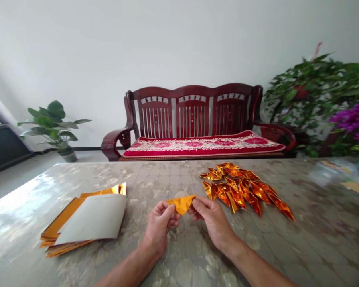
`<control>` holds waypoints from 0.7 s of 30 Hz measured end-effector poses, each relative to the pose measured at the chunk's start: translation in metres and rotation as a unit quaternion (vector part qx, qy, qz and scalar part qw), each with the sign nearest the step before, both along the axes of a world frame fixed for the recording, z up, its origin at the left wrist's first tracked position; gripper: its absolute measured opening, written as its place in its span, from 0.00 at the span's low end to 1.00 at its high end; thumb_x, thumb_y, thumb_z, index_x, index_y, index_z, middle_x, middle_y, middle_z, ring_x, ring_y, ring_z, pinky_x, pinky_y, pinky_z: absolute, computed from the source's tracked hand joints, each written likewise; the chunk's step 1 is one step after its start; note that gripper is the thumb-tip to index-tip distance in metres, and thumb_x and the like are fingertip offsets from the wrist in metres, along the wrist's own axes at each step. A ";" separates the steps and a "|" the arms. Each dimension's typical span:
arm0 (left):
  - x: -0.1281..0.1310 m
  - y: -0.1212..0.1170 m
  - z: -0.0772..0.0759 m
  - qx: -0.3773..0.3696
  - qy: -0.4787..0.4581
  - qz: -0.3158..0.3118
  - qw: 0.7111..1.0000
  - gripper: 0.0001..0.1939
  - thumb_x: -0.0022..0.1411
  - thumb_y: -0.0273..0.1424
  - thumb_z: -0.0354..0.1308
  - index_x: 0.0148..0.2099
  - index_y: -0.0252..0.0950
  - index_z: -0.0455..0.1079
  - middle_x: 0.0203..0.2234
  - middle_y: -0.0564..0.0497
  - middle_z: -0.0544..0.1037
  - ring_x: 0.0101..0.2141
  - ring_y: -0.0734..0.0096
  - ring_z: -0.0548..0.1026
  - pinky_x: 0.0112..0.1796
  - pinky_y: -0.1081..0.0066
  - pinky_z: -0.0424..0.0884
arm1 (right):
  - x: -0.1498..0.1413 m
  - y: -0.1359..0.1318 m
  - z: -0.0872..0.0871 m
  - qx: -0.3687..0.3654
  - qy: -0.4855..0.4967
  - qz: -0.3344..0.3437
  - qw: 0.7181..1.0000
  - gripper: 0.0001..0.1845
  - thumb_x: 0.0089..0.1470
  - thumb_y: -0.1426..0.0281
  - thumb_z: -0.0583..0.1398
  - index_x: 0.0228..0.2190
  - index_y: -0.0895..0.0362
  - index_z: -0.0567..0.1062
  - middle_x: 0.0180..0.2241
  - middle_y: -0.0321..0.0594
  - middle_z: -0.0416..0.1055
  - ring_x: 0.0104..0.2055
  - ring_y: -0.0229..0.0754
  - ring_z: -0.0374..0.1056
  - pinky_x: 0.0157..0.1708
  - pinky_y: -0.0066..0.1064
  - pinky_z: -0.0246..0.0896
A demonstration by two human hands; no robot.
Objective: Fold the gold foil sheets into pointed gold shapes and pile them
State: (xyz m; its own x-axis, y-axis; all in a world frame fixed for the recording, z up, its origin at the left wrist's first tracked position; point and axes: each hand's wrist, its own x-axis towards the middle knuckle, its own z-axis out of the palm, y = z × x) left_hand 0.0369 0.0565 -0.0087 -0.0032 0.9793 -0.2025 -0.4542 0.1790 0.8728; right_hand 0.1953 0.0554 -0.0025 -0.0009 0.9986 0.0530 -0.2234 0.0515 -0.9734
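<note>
Between my two hands is a small folded piece of gold foil paper (183,204), roughly a triangle with its point toward me. My left hand (162,218) pinches its left corner between thumb and fingers. The right corner is gripped by my right hand (211,217), thumb on top. Both hands are just above the table. To the right lies a pile of folded gold foil ingots (242,186), shiny and pointed at the ends. On the left is a stack of gold foil sheets (62,221), with a sheet showing its pale side (95,218) on top.
A patterned table cover (155,263) spans the table. Clear plastic wrapping (332,171) lies at its right side. Beyond the far edge stands a dark red wooden bench (191,111) with a red floral cushion (203,147). Potted plants (56,123) and purple flowers (354,119) flank it.
</note>
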 end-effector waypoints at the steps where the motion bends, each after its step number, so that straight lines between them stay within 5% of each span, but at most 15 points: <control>1: 0.000 0.000 0.000 0.010 0.014 0.005 1.000 0.24 0.42 0.42 0.74 0.29 0.35 0.63 0.18 0.54 0.75 0.19 0.79 0.72 0.20 0.82 0.67 | -0.001 0.000 0.000 0.000 -0.001 -0.003 1.000 0.22 0.47 0.52 0.68 0.34 0.58 0.83 0.28 0.41 0.77 0.30 0.41 0.70 0.26 0.27 0.64; 15: -0.004 0.004 0.003 0.138 0.131 -0.004 0.982 0.17 0.47 0.39 0.70 0.29 0.36 0.65 0.19 0.52 0.77 0.20 0.75 0.72 0.21 0.78 0.68 | 0.007 0.001 0.004 0.024 -0.101 -0.062 0.993 0.16 0.44 0.57 0.68 0.21 0.58 0.79 0.19 0.35 0.71 0.22 0.35 0.60 0.23 0.27 0.54; 21: -0.006 0.005 0.000 0.185 0.165 -0.018 0.969 0.13 0.51 0.34 0.67 0.34 0.36 0.66 0.22 0.55 0.75 0.23 0.75 0.71 0.22 0.79 0.66 | 0.007 0.003 -0.002 0.005 -0.098 -0.075 0.992 0.14 0.42 0.59 0.67 0.25 0.58 0.78 0.20 0.35 0.70 0.22 0.36 0.60 0.22 0.28 0.56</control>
